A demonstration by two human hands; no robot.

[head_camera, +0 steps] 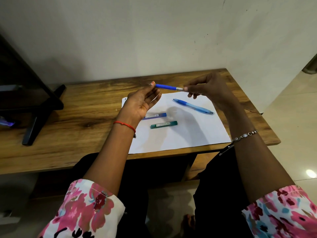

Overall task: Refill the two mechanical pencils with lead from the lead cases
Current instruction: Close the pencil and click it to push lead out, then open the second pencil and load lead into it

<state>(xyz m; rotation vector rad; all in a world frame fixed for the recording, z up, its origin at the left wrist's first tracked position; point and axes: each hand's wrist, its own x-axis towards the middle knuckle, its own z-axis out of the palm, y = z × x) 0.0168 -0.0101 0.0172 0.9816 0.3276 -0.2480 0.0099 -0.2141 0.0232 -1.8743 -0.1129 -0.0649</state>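
Note:
A dark blue mechanical pencil [166,86] is held level above the table, between both hands. My left hand [139,102] grips its left end with curled fingers. My right hand [207,86] pinches the metal tip at its right end. A second, light blue pencil [193,106] lies slanted on the white paper sheet [192,131]. Two lead cases lie on the sheet near my left wrist: a blue one [155,115], partly hidden by the wrist, and a green one [163,124] just in front of it.
The wooden table [77,107] stands against a white wall. A black stand [36,103] takes up its left part. The table's right edge drops to a tiled floor [291,117]. My knees in dark trousers sit under the front edge.

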